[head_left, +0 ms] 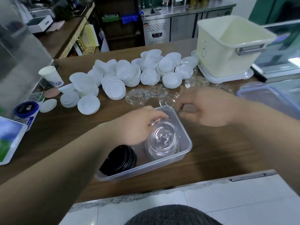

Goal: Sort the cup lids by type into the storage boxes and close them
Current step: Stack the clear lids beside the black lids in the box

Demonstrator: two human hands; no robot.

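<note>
- Left hand is down inside the clear storage box, its fingers curled over the far rim of the clear lid stack and gripping the top. I judge it is steadying the pile so the next lid nests squarely.
- Right hand hovers just past the box's far corner, fingers bent in with thumb and forefinger close together over a loose clear lid on the bench. It is blurred, so I cannot tell whether the pinch has closed on it.
- The black lids lean on edge at the near end of the same box, apart from the clear stack. Types share the box but are kept in separate piles.
- More clear lids lie flat just beyond the box, thin, glossy, ridged discs that are hard to see against the brown wood grain.
- The white lids sprawl in a matte heap across the middle of the bench, round and shallow, none boxed yet.
- The cream box marked with a letter B stands open at the far right, opaque with rounded corners and a grey handle, most likely meant for the white ones.
- A blue-edged box lid waits at the right, off its box, so closing comes later.
</note>
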